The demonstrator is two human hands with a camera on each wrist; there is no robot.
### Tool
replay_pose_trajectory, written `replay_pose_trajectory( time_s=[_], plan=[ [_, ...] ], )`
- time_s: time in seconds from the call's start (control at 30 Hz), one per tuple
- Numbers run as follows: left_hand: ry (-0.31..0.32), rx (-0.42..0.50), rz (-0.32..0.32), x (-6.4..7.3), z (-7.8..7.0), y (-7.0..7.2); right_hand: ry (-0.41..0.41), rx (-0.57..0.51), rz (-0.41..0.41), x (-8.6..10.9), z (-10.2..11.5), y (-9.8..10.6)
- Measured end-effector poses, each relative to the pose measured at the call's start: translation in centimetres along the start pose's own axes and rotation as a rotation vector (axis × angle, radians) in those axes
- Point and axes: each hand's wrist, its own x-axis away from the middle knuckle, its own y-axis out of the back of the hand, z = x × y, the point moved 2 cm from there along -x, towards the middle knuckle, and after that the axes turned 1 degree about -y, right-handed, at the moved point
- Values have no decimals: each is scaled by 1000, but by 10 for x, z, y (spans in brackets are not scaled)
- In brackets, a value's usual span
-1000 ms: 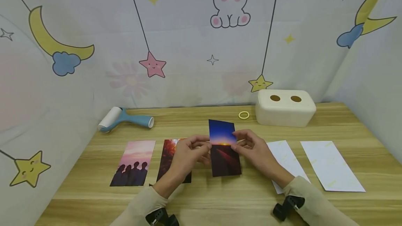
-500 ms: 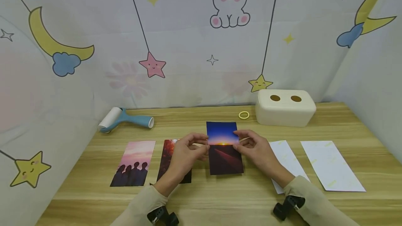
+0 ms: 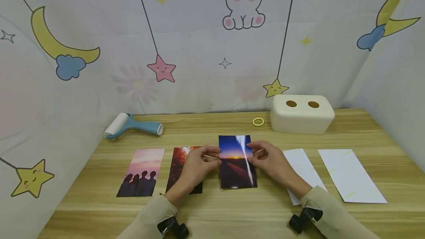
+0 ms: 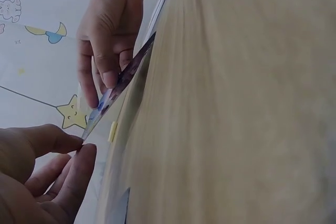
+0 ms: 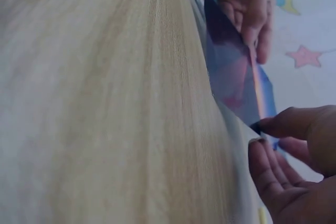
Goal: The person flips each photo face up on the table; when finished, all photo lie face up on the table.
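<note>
A pale cloth backdrop printed with moons, stars and a bunny rises behind a wood-grain desk. Farthest left of the sunset photo and behind it lies a blue-handled lint roller; a pink-sky photo with dark silhouettes lies flat, well to the sunset photo's left. Nearer on that side is a red-tree photo, partly hidden by the left hand, which pinches the sunset photo's left edge between thumb and fingers. The sunset photo itself is tilted, picture side up, between the hands; whether its lower edge touches the desk cannot be told. Behind it and slightly right is a yellow ring. The right hand pinches its right edge. Behind and right of it stands a cream box with two holes; to its right lie a white card, partly covered by the right hand and forearm, and, farther out, a second white card.
</note>
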Motion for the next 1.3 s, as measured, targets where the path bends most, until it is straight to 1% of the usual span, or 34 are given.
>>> replay_pose_trajectory(
  time_s=[0.23, 0.43, 0.57, 0.7, 0.97, 1.3],
  plan=[
    [16, -60, 41, -1, 3, -1, -13, 86, 20, 2, 0, -1],
    [12, -121, 65, -1, 4, -2, -6, 129, 51, 3, 2, -1],
    [12, -153, 94, -1, 4, -3, -11, 159, 65, 3, 3, -2],
    [4, -191, 116, 0, 3, -3, -18, 161, 77, 3, 3, -2],
    [-66, -244, 106, 1, 2, -5, 11, 197, 93, 2, 3, -4],
    [-63, -312, 96, 3, 1, -6, 29, 243, 106, 2, 5, -8]
  ],
)
